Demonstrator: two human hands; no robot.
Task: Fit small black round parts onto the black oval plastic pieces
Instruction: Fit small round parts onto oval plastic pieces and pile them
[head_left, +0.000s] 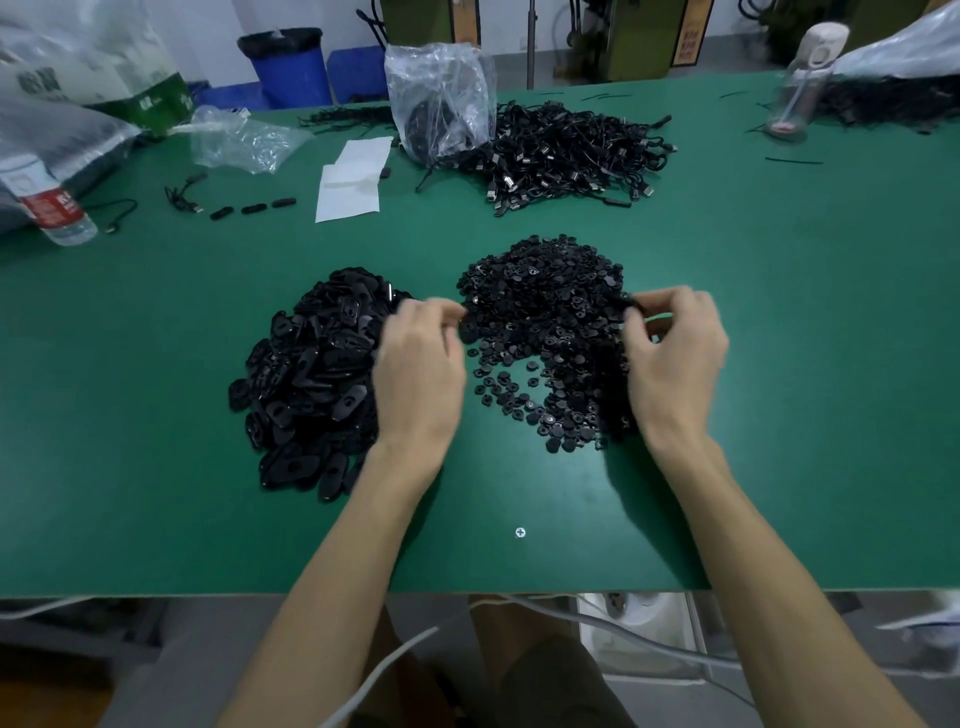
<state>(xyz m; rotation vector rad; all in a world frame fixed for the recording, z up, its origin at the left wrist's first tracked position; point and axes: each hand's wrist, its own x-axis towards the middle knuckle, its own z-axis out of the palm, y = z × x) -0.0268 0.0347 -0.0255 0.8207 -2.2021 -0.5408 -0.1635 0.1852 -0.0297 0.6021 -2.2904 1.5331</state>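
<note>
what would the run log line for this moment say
phase: picking | left hand: curled between oval pieces pile and round parts pile, hold unclear | right hand: pinches black piece over round parts pile

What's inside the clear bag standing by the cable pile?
The clear bag shows a dark coiled mass through the plastic, likely cables like the pile beside it. Creases and glare hide the rest.

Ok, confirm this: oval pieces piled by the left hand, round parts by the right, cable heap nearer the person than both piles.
Wrong on the cables: the head view shows the cable heap beyond both piles, farther from the person. The oval pieces are piled by the left hand, round parts by the right hand.
</note>
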